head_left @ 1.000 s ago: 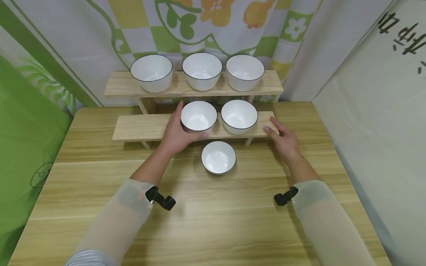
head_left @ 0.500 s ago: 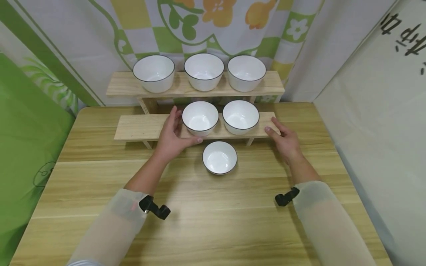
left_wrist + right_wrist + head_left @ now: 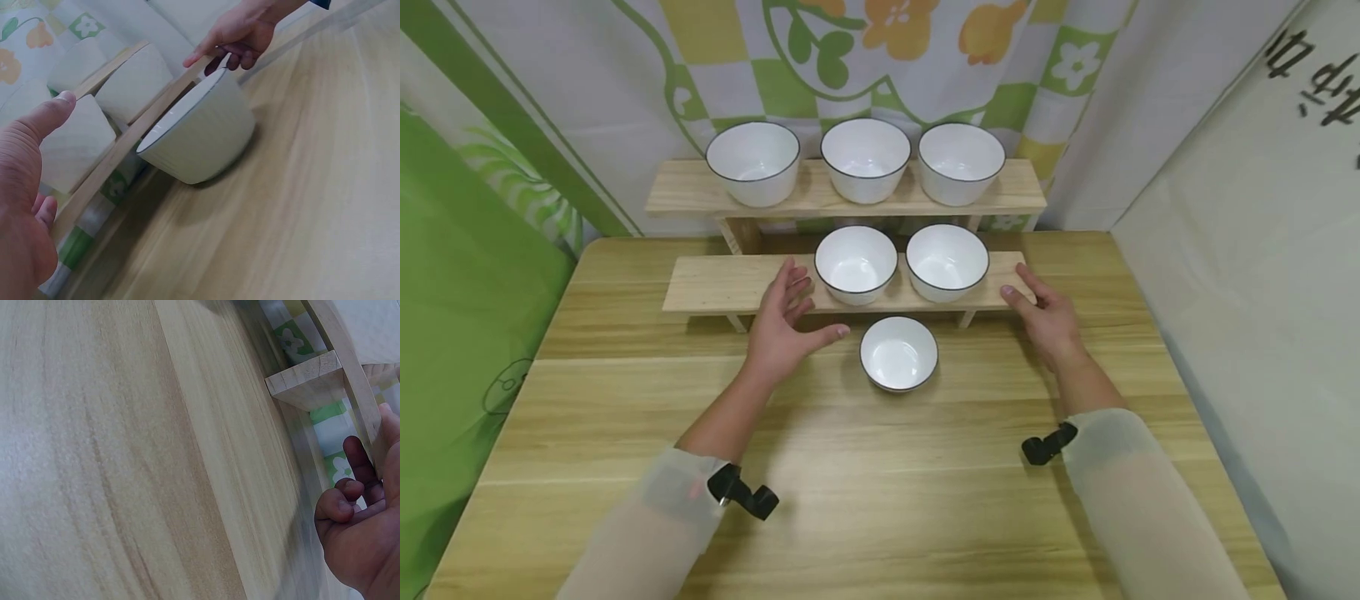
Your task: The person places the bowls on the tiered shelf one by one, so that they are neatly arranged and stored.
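My left hand is open just left of a white, dark-rimmed bowl on the lower wooden shelf. Its fingers are spread and apart from that bowl. With thumb above and fingers below, my right hand grips the right end of the lower shelf; the right wrist view shows fingers under the board. A second bowl stands on this shelf, right of the first. On the table in front sits another bowl, whose outer side fills the middle of the left wrist view.
Behind and higher is an upper shelf carrying a left bowl, a middle bowl and a right bowl. Both shelves stand on the wooden table. A patterned curtain hangs close behind, and a pale wall rises at right.
My left hand has let go of the left bowl on the lower shelf and drawn back left and toward me, its fingers opening. The right hand keeps its hold on the shelf end.
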{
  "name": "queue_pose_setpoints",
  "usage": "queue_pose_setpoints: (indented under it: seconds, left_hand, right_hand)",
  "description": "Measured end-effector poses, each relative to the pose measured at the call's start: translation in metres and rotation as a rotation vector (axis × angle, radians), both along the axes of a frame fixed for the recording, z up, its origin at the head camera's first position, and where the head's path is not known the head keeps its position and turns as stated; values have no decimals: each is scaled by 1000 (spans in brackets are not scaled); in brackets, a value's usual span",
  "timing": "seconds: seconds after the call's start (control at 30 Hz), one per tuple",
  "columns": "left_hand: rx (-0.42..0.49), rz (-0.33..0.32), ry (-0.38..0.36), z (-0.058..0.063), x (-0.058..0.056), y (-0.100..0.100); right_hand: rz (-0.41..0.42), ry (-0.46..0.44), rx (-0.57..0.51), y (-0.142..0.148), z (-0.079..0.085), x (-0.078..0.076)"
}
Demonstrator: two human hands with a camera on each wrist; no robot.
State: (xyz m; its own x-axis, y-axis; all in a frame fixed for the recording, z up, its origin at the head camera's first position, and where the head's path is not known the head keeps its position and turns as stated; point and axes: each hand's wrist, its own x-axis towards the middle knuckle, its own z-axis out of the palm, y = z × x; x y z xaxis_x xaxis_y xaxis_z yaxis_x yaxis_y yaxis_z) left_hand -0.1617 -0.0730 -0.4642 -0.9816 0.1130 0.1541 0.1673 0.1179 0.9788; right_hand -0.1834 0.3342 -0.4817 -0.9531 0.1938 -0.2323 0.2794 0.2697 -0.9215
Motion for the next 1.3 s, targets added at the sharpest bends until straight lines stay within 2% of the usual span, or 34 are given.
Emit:
queue_pose_setpoints:
  seconds: [0.27, 0.43, 1.0, 1.2, 1.3]
  left_hand:
    - [-52, 15, 48, -10, 11, 5]
    - [-87, 5, 47, -16, 16, 10]
    - [-148, -196, -14, -40, 25, 27]
    - [-231, -269, -14, -41, 27, 36]
    - [-282, -281, -19, -41, 27, 41]
  right_hand:
    - [-1, 6, 5, 0, 1, 0]
    - [8, 4, 10, 1, 1, 1]
    - [17, 13, 32, 1, -1, 0]
    - [11, 1, 7, 2, -1, 0]
    - [15, -4, 13, 3, -2, 0]
